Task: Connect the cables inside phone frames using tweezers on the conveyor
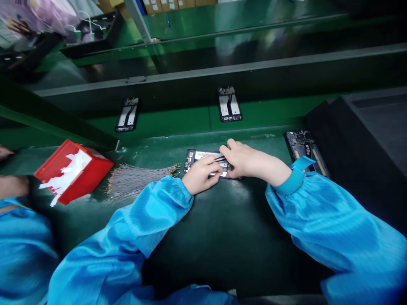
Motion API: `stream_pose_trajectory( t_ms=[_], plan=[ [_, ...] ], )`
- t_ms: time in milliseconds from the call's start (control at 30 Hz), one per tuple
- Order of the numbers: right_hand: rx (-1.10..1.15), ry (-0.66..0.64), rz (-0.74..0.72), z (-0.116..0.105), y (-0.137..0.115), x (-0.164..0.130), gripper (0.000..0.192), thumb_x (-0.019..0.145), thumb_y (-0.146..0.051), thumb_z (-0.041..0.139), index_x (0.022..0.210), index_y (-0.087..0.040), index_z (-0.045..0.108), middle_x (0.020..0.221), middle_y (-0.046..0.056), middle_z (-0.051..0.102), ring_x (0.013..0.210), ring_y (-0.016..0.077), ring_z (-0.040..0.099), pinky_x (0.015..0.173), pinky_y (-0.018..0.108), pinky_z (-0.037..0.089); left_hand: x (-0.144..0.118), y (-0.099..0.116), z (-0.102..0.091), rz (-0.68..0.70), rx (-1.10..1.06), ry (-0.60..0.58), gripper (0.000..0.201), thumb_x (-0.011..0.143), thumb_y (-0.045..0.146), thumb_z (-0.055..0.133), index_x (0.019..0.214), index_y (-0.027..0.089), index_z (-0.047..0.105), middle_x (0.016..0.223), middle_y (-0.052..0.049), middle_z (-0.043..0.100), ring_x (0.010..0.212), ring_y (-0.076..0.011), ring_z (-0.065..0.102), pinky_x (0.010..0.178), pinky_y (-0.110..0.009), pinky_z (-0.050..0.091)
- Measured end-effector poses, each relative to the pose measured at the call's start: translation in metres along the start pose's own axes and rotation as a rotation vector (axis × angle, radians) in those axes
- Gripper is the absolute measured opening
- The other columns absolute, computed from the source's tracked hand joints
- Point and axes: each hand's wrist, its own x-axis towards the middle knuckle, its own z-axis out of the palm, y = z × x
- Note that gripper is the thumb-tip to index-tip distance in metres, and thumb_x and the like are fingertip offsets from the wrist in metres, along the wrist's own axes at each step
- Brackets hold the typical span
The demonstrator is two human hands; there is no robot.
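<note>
An opened phone body lies flat on the dark green bench, its far end showing between my hands. My left hand rests on its near left part, fingers curled and pinching a thin cable or tool against it. My right hand covers the phone's right half, fingers pressed down on the same thin dark strip. Both arms wear blue sleeves. Most of the phone is hidden under my hands.
A heap of thin grey cables lies left of the phone, beside a red box. Another phone body sits to the right by a black tray. Two more phone bodies lie on the belt behind. A co-worker's blue sleeve is at the left.
</note>
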Motion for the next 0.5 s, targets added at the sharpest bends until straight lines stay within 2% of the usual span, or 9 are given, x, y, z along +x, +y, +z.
stream_pose_trajectory(
  t_ms=[333,500],
  plan=[
    [0.006,-0.052,0.095,0.001,-0.008,0.008,0.045,0.056,-0.023,0.068,0.095,-0.018,0.044,0.099,0.014,0.043,0.087,0.0318,0.052,0.062,0.037,0.044,-0.003,-0.001,0.000,-0.001,-0.069,-0.012,0.010,0.075,0.014,0.050,0.073,0.017,0.060,0.087,-0.006,0.046,0.083,-0.0156,0.047,0.074,-0.030,0.045],
    [0.095,0.030,0.021,0.008,0.004,0.002,0.040,0.062,-0.030,0.065,0.094,-0.019,0.043,0.093,0.009,0.043,0.080,0.0244,0.052,0.061,0.032,0.043,-0.002,0.001,-0.005,0.026,-0.025,-0.016,0.009,0.075,0.015,0.051,0.079,0.016,0.059,0.102,-0.009,0.043,0.092,-0.0175,0.046,0.077,-0.031,0.045]
  ],
)
